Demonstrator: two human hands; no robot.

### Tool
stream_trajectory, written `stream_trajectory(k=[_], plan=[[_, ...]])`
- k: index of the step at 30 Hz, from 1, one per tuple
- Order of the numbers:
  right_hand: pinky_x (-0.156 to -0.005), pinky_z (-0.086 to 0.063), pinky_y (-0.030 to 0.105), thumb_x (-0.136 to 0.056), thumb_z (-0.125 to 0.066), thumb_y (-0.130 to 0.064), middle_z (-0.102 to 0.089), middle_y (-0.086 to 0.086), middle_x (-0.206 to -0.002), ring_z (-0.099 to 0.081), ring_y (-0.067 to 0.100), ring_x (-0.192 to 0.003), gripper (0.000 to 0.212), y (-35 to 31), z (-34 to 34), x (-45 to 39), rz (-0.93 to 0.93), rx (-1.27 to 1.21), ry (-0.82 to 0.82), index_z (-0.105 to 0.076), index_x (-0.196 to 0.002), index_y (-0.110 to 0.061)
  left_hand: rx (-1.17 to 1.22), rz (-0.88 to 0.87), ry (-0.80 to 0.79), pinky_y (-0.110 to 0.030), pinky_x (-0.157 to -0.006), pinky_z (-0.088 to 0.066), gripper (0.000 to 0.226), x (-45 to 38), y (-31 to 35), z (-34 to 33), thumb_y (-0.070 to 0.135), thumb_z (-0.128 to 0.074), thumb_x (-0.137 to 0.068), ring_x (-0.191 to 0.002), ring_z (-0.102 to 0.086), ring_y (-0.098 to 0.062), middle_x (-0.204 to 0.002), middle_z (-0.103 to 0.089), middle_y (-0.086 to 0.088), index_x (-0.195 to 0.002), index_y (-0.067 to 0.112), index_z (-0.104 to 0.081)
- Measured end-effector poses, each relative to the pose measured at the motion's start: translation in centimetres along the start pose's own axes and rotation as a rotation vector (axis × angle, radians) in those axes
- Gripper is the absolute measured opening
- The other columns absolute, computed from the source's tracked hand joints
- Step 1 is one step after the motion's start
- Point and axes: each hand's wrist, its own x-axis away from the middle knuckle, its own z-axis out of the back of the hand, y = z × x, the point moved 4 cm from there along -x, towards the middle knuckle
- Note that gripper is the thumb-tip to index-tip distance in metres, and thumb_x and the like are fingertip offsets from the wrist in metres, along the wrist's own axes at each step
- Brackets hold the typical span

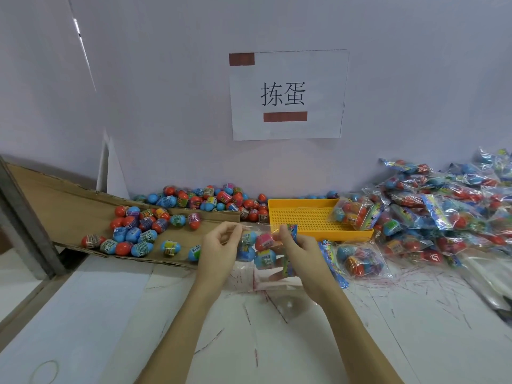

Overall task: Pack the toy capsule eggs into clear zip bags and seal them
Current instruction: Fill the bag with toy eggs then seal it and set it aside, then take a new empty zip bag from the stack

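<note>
The left hand (219,245) pinches one end of a clear bag (257,248) and the right hand (297,245) pinches the other end by its colored strip. The bag hangs between the fingers with a few eggs (264,241) inside, just in front of a yellow tray (310,214)

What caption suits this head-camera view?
Both hands, left hand and right hand, hold a clear egg-filled zip bag before a yellow perforated plastic tray.
</note>
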Motion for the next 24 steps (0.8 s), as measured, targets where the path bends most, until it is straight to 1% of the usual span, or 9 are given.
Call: stream_trajectory(k=[3,5,7,10,13,16,19,21,24], plan=[[-0.056,-0.062,0.036,-0.099,-0.063,-0.040,-0.079,0.003,-0.104,-0.077,0.034,-0.083,0.033,-0.1,-0.9,0.5,-0.020,-0.058,-0.280,-0.070,-0.117,-0.013,-0.007,-0.061,0.079,-0.013,-0.070,-0.055,0.013,0.1,0.3,0.4,0.032,-0.060,-0.102,-0.093,-0.071,-0.003,-0.099,-0.075,0.012,-0.110,0.027,-0.070],[-0.053,-0.059,0.029,-0.096,-0.066,-0.038,-0.079,0.004,-0.104,-0.077,0.034,-0.080,0.032,-0.4,-0.3,0.4,0.014,-0.018,-0.294,-0.071,-0.116,-0.013,0.013,-0.063,0.120,-0.015,-0.072,-0.055,0.013,0.1,0.6,0.8,0.041,-0.059,-0.101,-0.092,-0.071,-0.002,-0.101,-0.073,0.013,-0.109,0.032,-0.065],[-0.056,-0.058,0.026,-0.090,-0.068,-0.043,-0.078,0.006,-0.104,-0.077,0.030,-0.083,0.042,-0.8,1.0,-0.1,0.067,-0.134,-0.106,-0.070,-0.115,-0.009,0.069,-0.063,0.139,-0.021,-0.068,-0.059,0.014,0.1,1.0,1.2,0.047,-0.055,-0.101,-0.085,-0.073,-0.007,-0.099,-0.073,0.011,-0.107,0.035,-0.060],[-0.081,-0.063,0.034,-0.088,-0.068,-0.043,-0.071,0.010,-0.125,-0.074,0.024,-0.105,0.064,-1.2,4.1,-0.7,0.166,-0.670,0.268,-0.050,-0.140,-0.011,-0.046,-0.143,0.174,-0.020,-0.061,-0.059,0.016,0.1,1.6,1.8,0.044,-0.055,-0.101,-0.081,-0.071,-0.007,-0.093,-0.072,0.009,-0.103,0.029,-0.063],[-0.095,-0.059,0.042,-0.086,-0.068,-0.044,-0.061,0.013,-0.137,-0.073,0.026,-0.109,0.082,-1.1,4.4,-0.6,0.124,-0.672,0.257,-0.030,-0.155,-0.021,-0.229,-0.224,0.044,-0.014,-0.061,-0.054,0.008,0.5,1.7,0.8,0.032,-0.061,-0.101,-0.081,-0.068,-0.005,-0.089,-0.068,0.012,-0.094,0.032,-0.063],[-0.075,-0.064,0.035,-0.098,-0.064,-0.026,-0.073,0.014,-0.116,-0.076,0.030,-0.094,0.045,-1.0,2.6,-0.3,0.090,-0.462,0.187,-0.051,-0.138,-0.011,-0.480,-0.383,-0.239,-0.014,-0.081,-0.051,0.008,1.4,1.4,-1.2,0.033,-0.067,-0.099,-0.100,-0.061,0.002,-0.106,-0.068,0.018,-0.106,0.034,-0.069],[-0.056,-0.058,0.029,-0.105,-0.055,-0.017,-0.076,0.014,-0.087,-0.074,0.028,-0.068,0.020,-1.0,2.0,-0.1,0.120,-0.315,0.155,-0.070,-0.110,-0.004,-0.736,-0.508,-0.510,-0.028,-0.109,-0.041,0.036,2.6,0.3,-3.3,0.049,-0.063,-0.098,-0.131,-0.049,0.000,-0.140,-0.060,0.018,-0.132,0.037,-0.066],[-0.051,-0.054,0.025,-0.105,-0.053,-0.015,-0.073,0.013,-0.077,-0.069,0.022,-0.058,0.023,-0.9,2.0,-0.1,0.123,-0.231,0.148,-0.073,-0.101,-0.004,-0.814,-0.548,-0.542,-0.034,-0.118,-0.031,0.036,2.8,-0.2,-3.8,0.048,-0.063,-0.098,-0.144,-0.037,-0.002,-0.152,-0.052,0.018,-0.133,0.039,-0.066],[-0.048,-0.051,0.024,-0.105,-0.052,-0.014,-0.071,0.010,-0.071,-0.066,0.020,-0.055,0.024,-0.7,1.9,-0.1,0.129,-0.134,0.150,-0.073,-0.097,-0.005,-0.788,-0.593,-0.474,-0.033,-0.117,-0.030,0.020,2.5,0.0,-3.2,0.040,-0.069,-0.096,-0.144,-0.036,-0.007,-0.154,-0.049,0.014,-0.114,0.037,-0.078]])
